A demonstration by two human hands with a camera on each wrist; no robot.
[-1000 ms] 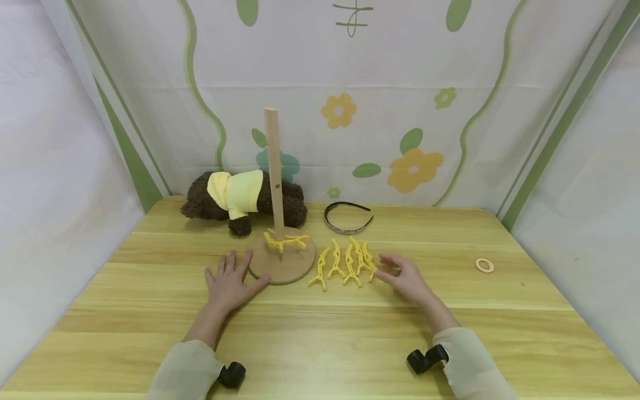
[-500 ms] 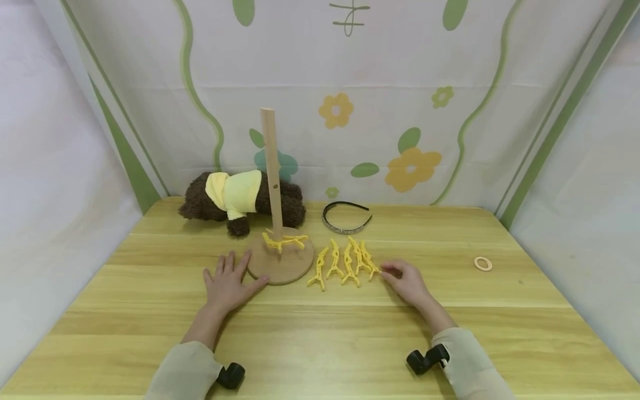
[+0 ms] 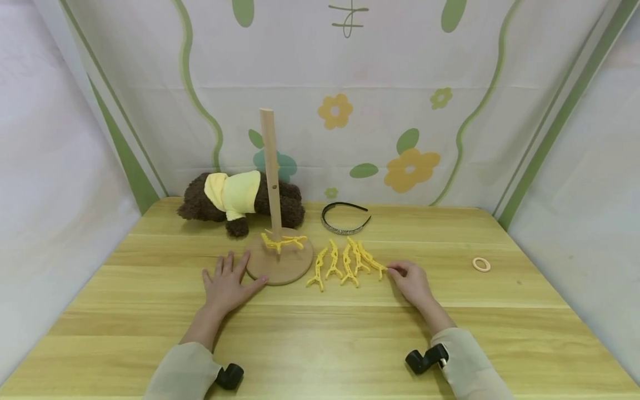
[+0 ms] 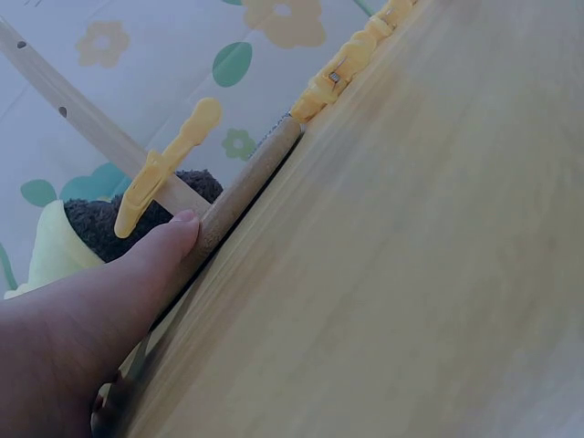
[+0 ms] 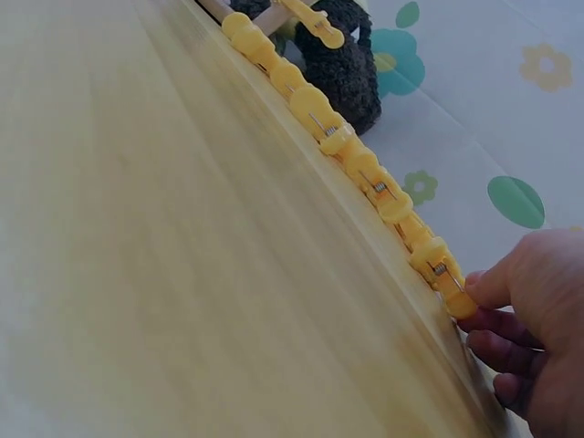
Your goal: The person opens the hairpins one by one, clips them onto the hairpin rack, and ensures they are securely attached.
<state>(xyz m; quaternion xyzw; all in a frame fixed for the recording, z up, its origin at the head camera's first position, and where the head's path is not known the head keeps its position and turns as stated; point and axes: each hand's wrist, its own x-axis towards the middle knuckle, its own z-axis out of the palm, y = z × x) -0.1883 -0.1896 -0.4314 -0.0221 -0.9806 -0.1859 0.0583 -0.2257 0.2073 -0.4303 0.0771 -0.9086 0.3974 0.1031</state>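
My left hand [image 3: 226,284] lies with fingers spread on the table, its thumb at the rim of a round wooden base [image 3: 292,273]. An upright wooden post [image 3: 271,166] rises from that base, and a yellow hair clip [image 3: 286,243] is attached low on it. My right hand [image 3: 412,283] pinches a handle end of the rightmost yellow alligator hair clip [image 3: 370,259] between thumb and index finger. Several similar hair clips [image 3: 347,266] lie side by side to its left. In the right wrist view, the pinched clip's spring [image 5: 439,269] shows just beyond the fingertips.
Behind the post lies a dark brown plush toy [image 3: 240,191] in a yellow hooded top. A black glittery headband [image 3: 345,230] rests behind the clips. Far right on the wooden table [image 3: 320,344] is a small pale ring [image 3: 481,264]. A flowered cloth [image 3: 380,72] hangs at the back.
The right hand's thumb and index finger have closed on the rightmost clip's handle and swung that end slightly to the right. The left hand stays in place.
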